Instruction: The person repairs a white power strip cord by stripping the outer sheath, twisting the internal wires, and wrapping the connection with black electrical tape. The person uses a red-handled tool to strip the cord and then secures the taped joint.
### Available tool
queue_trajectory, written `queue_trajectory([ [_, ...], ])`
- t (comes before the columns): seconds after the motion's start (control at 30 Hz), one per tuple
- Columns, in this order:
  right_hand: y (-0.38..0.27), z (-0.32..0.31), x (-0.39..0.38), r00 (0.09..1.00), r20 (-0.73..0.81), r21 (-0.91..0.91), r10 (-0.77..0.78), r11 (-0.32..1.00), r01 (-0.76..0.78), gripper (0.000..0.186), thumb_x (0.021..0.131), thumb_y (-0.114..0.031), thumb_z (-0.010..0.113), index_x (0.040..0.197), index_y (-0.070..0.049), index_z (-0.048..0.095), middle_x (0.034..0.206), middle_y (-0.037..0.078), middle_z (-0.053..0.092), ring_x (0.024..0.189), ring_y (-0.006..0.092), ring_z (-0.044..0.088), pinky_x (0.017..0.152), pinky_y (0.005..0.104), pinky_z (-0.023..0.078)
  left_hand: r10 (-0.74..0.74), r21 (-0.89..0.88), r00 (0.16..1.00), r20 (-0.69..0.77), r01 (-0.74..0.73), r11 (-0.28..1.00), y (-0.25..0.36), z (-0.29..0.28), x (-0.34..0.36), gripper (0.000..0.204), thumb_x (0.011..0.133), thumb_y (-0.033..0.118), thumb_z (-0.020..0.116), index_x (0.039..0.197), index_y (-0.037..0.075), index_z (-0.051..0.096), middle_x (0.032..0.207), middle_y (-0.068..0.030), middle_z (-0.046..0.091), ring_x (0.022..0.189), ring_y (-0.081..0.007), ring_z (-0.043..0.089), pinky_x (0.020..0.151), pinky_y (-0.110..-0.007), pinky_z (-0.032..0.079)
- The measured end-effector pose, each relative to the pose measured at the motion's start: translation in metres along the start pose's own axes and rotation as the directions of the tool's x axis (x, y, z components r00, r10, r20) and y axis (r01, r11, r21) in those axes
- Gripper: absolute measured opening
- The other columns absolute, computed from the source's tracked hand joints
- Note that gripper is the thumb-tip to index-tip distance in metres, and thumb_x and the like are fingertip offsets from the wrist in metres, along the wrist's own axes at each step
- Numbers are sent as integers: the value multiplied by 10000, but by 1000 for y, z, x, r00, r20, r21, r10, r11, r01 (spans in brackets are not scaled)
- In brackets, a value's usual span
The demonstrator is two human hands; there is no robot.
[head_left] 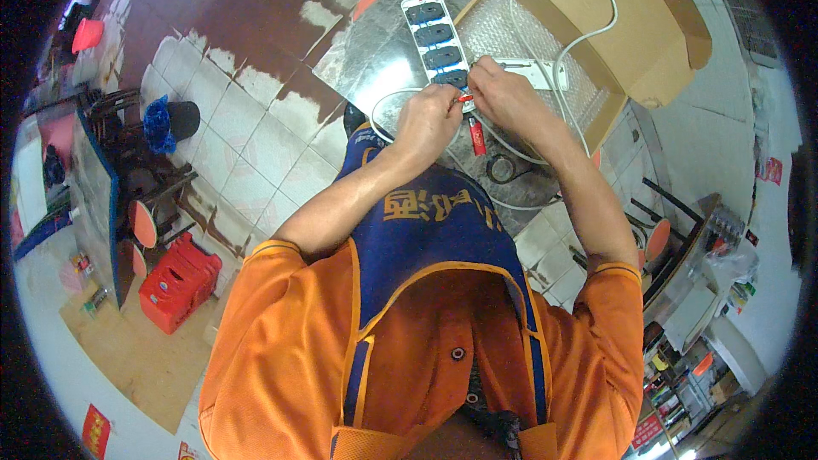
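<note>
An opened power strip (436, 38) lies on the table, its white shell showing a row of black socket parts with blue wiring. Both my hands meet at its near end. My left hand (429, 123) is closed in a pinch, and a small red piece (465, 98) shows at its fingertips. Fingers of my right hand (509, 102) are also pinched together, just right of that red piece; what they grip is hidden. Below the hands lies a red lighter-like stick (476, 136). A white cable (514, 204) loops around on the table.
An open cardboard box (660, 43) lined with bubble wrap (515, 25) sits at the far right, with a white strip-shaped cover (532, 74) on it. A dark ring (504, 169) rests near my right forearm. Leftward on the floor are a red crate (179, 281) and stools.
</note>
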State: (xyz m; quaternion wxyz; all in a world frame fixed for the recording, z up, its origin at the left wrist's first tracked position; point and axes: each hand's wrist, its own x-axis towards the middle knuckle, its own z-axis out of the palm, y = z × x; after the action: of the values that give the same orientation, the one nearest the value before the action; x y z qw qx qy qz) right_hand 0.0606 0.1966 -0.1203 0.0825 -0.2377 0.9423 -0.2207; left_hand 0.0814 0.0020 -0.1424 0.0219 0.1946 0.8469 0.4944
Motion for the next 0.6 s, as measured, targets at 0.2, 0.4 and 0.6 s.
queue_trajectory([
  [0.2,-5,3,-5,983,31,164,181,969,-183,90,871,-63,615,928,-27,555,912,162,545,838,375,596,726,441,502,-15,22,1000,-7,15,1000,1,0,1,60,830,18,646,879,-16,644,835,-210,660,793,-388,665,720,-455,531],
  [0.4,2,18,-13,958,-12,463,287,851,-249,107,866,-30,621,968,-6,596,912,127,583,810,269,593,725,357,489,-8,32,1000,-18,8,999,-2,2,0,58,834,25,635,874,-17,633,845,-213,664,798,-394,665,721,-458,531],
  [0.6,0,22,-17,877,143,620,459,649,-441,95,907,-38,624,999,-17,613,893,28,605,791,118,562,706,281,480,-59,-5,998,10,59,998,1,-1,0,53,845,30,624,874,-14,632,833,-213,662,797,-397,666,715,-458,525],
])
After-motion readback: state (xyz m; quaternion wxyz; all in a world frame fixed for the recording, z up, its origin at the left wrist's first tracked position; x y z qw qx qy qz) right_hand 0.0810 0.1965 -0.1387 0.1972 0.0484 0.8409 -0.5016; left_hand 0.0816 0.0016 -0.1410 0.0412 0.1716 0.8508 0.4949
